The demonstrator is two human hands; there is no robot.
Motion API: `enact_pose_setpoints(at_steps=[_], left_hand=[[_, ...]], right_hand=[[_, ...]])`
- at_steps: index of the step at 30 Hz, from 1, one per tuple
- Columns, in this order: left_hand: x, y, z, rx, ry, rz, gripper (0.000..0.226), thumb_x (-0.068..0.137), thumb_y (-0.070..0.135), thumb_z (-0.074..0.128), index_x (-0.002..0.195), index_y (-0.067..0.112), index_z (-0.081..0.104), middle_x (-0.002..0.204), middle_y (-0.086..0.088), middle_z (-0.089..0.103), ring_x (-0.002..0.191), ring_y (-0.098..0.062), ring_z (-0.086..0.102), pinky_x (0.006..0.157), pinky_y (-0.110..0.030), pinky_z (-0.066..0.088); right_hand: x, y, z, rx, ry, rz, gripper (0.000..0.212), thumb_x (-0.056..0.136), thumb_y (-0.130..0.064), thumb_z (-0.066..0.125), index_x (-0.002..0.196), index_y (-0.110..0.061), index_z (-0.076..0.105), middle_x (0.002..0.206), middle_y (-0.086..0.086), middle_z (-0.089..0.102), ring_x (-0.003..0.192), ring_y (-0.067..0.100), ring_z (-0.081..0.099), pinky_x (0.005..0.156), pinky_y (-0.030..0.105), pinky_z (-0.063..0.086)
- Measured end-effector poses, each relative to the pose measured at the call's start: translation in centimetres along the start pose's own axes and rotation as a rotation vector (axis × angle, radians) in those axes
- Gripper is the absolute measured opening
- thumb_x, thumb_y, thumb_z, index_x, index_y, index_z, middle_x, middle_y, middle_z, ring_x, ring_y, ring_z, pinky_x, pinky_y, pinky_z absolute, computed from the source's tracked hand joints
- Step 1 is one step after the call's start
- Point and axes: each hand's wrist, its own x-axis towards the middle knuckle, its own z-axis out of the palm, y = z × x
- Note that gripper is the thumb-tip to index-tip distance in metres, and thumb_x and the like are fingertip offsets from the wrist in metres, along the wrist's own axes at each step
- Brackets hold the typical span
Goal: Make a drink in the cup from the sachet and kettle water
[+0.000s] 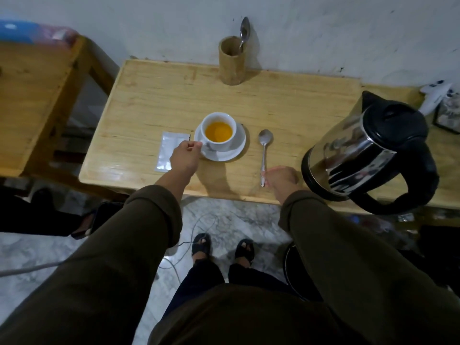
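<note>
A white cup (218, 143) holding orange liquid stands on a white saucer (237, 148) in the middle of the wooden table (286, 108). My left hand (184, 156) pinches the cup's handle at its left side. A white sachet (169, 150) lies flat just left of the saucer, partly under that hand. A metal spoon (263, 153) lies to the right of the saucer, and my right hand (280, 179) holds the end of its handle. The steel kettle (368, 155) with a black lid and handle stands at the table's right.
A wooden holder (231, 63) with a second spoon (244, 31) stands at the table's back edge by the wall. Another wooden table (32, 95) is on the left. Cables (189, 235) lie on the marble floor near my feet.
</note>
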Motion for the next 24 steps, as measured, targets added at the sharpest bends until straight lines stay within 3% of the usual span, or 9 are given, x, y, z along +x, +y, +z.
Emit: enact_pose_setpoints(at_steps=[1, 6, 10, 12, 15, 18, 21, 24], left_hand=[[0.0, 0.0, 0.1, -0.002, 0.004, -0.001, 0.040, 0.093, 0.037, 0.051, 0.118, 0.008, 0.061, 0.123, -0.012, 0.065, 0.116, -0.029, 0.058, 0.101, -0.041, 0.047], [0.0, 0.1, 0.2, 0.005, 0.011, -0.012, 0.040, 0.094, 0.036, 0.050, 0.120, 0.008, 0.060, 0.124, -0.012, 0.064, 0.116, -0.029, 0.058, 0.099, -0.040, 0.046], [0.1, 0.0, 0.2, -0.006, 0.009, -0.017, 0.039, 0.094, 0.036, 0.050, 0.120, 0.008, 0.060, 0.124, -0.012, 0.063, 0.116, -0.029, 0.057, 0.100, -0.040, 0.046], [0.1, 0.0, 0.1, -0.015, 0.004, -0.021, 0.039, 0.094, 0.036, 0.050, 0.119, 0.008, 0.060, 0.124, -0.012, 0.064, 0.116, -0.029, 0.058, 0.100, -0.040, 0.046], [0.2, 0.0, 0.0, -0.015, -0.001, -0.022, 0.039, 0.094, 0.036, 0.050, 0.119, 0.009, 0.060, 0.124, -0.011, 0.063, 0.116, -0.028, 0.057, 0.097, -0.037, 0.045], [0.4, -0.1, 0.0, -0.012, -0.015, -0.025, 0.039, 0.093, 0.037, 0.050, 0.119, 0.010, 0.060, 0.124, -0.010, 0.064, 0.117, -0.026, 0.057, 0.093, -0.033, 0.044], [0.4, -0.1, -0.1, 0.005, -0.032, -0.024, 0.039, 0.094, 0.037, 0.049, 0.119, 0.010, 0.060, 0.125, -0.010, 0.063, 0.117, -0.026, 0.057, 0.089, -0.030, 0.043], [0.6, 0.2, -0.3, 0.015, -0.046, -0.026, 0.039, 0.094, 0.037, 0.049, 0.120, 0.010, 0.060, 0.125, -0.010, 0.063, 0.117, -0.026, 0.056, 0.085, -0.029, 0.041]], right_hand=[[0.2, -0.1, 0.2, -0.011, 0.010, 0.017, 0.013, 0.080, -0.014, 0.069, 0.092, -0.008, 0.070, 0.083, 0.004, 0.064, 0.081, 0.020, 0.063, 0.087, 0.038, 0.058], [0.7, -1.0, 1.1, -0.159, 0.126, 0.105, 0.029, 0.071, -0.026, 0.079, 0.088, -0.004, 0.069, 0.095, 0.010, 0.073, 0.093, 0.025, 0.071, 0.085, 0.036, 0.059], [0.5, -0.9, 0.8, -0.107, 0.068, 0.102, 0.015, 0.075, -0.019, 0.076, 0.082, -0.009, 0.068, 0.091, 0.007, 0.070, 0.085, 0.023, 0.068, 0.085, 0.038, 0.059], [0.8, -0.8, 1.0, -0.134, 0.092, 0.120, 0.026, 0.072, -0.022, 0.078, 0.093, -0.006, 0.071, 0.094, 0.007, 0.072, 0.087, 0.023, 0.069, 0.083, 0.038, 0.059], [1.0, -1.0, 1.4, -0.163, 0.130, 0.136, 0.031, 0.070, -0.023, 0.081, 0.092, -0.004, 0.071, 0.095, 0.011, 0.074, 0.089, 0.026, 0.072, 0.080, 0.037, 0.060], [0.1, -1.3, 1.1, -0.143, 0.157, 0.132, 0.020, 0.071, -0.017, 0.080, 0.075, -0.005, 0.064, 0.094, 0.013, 0.073, 0.090, 0.027, 0.071, 0.081, 0.039, 0.060], [-0.1, -1.3, 1.1, -0.153, 0.172, 0.126, 0.028, 0.072, -0.015, 0.079, 0.062, -0.010, 0.053, 0.095, 0.014, 0.073, 0.092, 0.028, 0.070, 0.082, 0.039, 0.060], [-0.3, -1.2, 1.0, -0.219, 0.159, 0.126, 0.022, 0.073, -0.022, 0.078, 0.083, -0.005, 0.068, 0.097, 0.010, 0.074, 0.092, 0.024, 0.071, 0.083, 0.036, 0.059]])
